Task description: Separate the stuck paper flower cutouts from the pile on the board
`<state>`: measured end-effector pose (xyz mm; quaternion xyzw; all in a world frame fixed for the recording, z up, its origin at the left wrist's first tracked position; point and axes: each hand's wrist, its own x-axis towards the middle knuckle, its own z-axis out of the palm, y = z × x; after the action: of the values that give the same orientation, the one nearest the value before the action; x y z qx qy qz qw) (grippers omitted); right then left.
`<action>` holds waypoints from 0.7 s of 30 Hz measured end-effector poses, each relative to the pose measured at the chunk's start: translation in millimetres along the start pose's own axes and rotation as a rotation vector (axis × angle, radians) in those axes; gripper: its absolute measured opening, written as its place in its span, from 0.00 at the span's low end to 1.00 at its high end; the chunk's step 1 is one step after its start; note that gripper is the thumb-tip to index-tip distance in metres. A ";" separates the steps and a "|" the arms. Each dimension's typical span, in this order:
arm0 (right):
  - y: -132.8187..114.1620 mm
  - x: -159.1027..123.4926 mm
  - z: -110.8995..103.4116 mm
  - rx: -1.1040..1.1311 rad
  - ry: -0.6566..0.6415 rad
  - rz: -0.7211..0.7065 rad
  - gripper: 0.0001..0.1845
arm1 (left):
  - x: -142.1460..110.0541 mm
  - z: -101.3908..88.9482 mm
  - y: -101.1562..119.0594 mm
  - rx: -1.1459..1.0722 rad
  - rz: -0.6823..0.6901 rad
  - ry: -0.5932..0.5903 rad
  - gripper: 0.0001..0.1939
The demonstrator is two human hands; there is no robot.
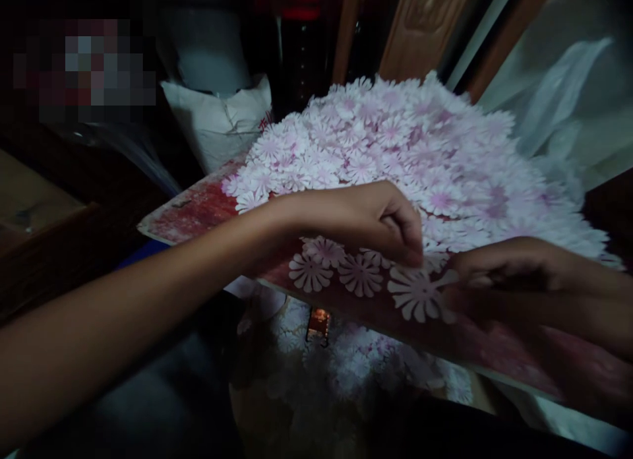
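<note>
**Red board (198,212) with heaped flower cut-outs; single flower (420,291) at the hands**

Board: one, red, worn, laid flat, bearing the heap.
Flower heap (386,129): white to pale pink, many-petalled, massed across the board's far part.
White sack (212,126): one, behind the board's left end; red marking at its right side, too little shown to read. No other writing or brand legible.
Left hand (376,218): fingers curled and pressed together, tips at the single flower's upper edge; whether they grip a petal cannot be told.
Right hand (519,271): thumb and fingers pinching the same flower's right-hand petals, tips in shadow.
Single flower: over the board's near edge, between the hands. Step in hand, by judgement: separating or positioning this piece; the next move calls for a light fingertip pinch, sparing the petals.
Loose flowers (360,275): a few, just left of it.
</note>
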<state>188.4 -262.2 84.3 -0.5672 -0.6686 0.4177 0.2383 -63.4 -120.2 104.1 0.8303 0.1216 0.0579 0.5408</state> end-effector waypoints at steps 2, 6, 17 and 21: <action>-9.9 4.1 -5.1 0.018 -0.238 0.053 0.19 | 0.1 -6.7 -3.8 0.042 0.001 0.042 0.05; -30.2 10.9 -8.9 0.013 -0.562 0.112 0.16 | -1.4 -27.1 -12.0 0.132 -0.007 0.247 0.05; -24.1 39.0 -3.8 0.217 -0.581 -0.140 0.24 | -56.6 -32.4 7.3 0.781 -0.365 0.446 0.08; -21.4 42.3 -2.2 0.326 -0.420 -0.156 0.25 | -40.5 -47.8 18.9 0.976 -0.422 0.374 0.14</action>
<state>167.9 -221.3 96.6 -0.3692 -0.6689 0.6086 0.2142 -110.7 -95.9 142.3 0.9175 0.3913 0.0317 0.0633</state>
